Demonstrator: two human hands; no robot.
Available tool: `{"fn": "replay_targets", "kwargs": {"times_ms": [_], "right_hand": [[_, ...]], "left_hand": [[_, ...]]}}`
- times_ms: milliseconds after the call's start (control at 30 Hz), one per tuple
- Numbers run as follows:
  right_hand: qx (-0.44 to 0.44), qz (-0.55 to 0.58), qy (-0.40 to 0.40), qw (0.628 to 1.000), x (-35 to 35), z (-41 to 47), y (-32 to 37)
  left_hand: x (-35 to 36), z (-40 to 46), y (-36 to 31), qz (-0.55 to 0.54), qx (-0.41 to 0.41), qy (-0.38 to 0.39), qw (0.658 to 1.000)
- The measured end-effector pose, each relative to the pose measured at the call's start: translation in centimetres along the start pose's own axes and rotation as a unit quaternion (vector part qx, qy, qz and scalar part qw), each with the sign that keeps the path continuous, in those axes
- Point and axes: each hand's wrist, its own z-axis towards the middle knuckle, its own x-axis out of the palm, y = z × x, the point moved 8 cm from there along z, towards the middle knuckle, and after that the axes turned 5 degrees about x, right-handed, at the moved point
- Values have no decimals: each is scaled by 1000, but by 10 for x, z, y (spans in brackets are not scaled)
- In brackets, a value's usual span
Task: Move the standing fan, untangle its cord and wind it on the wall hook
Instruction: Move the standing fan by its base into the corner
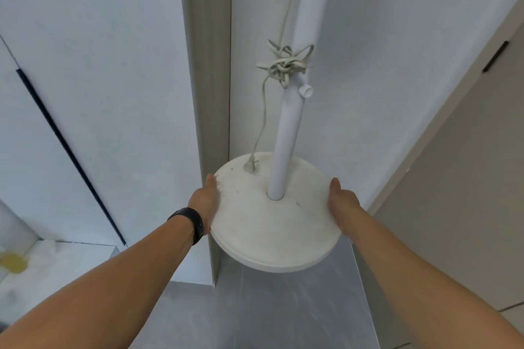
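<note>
The standing fan's round white base (272, 224) fills the middle of the view, with its white pole (287, 133) rising from the centre; the fan head is out of frame. My left hand (205, 201) grips the base's left rim and my right hand (341, 204) grips its right rim. The base looks lifted off the grey floor. A grey cord is knotted in a tangle (285, 65) around the pole, and a loose length hangs down to the plug (251, 166), which rests on the base. No wall hook is visible.
A beige wall corner post (209, 65) stands just behind the base's left side, with white walls on both sides. A beige door or cabinet front (467, 178) closes off the right. Grey floor tiles (283, 314) lie below. A white ledge with a yellow stain (12, 262) sits at lower left.
</note>
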Motion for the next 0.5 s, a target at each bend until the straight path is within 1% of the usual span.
{"fn": "replay_targets", "kwargs": {"times_ms": [167, 333, 500], "right_hand": [[-9, 4, 17, 1000, 22, -44, -8], [-31, -18, 52, 998, 55, -82, -9], [-38, -49, 75, 995, 85, -115, -18]], "left_hand": [[-42, -29, 12, -19, -6, 6, 1000], [-96, -59, 25, -30, 5, -38, 999], [-144, -83, 52, -60, -5, -74, 995]]}}
